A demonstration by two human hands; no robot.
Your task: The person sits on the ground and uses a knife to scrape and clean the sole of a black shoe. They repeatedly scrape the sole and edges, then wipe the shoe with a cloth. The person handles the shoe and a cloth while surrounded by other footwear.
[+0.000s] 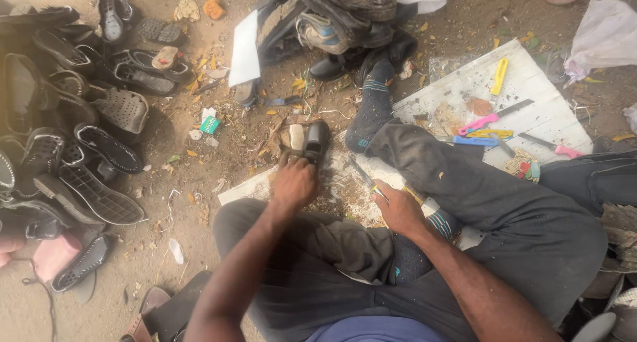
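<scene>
My left hand (pixel 294 181) reaches forward and grips a small black shoe (pixel 313 140) that rests on the dirt ground at the edge of a white board (pixel 531 83). My right hand (pixel 398 208) lies near my knee on the board and holds a thin metal blade (pixel 363 175) that points toward the shoe. I sit on the ground in grey trousers, with one socked foot (pixel 371 110) stretched out just right of the shoe.
Several worn sandals and shoes (pixel 73 136) are heaped at the left. A pile of shoes and straps (pixel 332 17) lies at the top. Yellow, pink and blue cutters (pixel 488 126) lie on the board. A white plastic bag (pixel 607 33) sits top right.
</scene>
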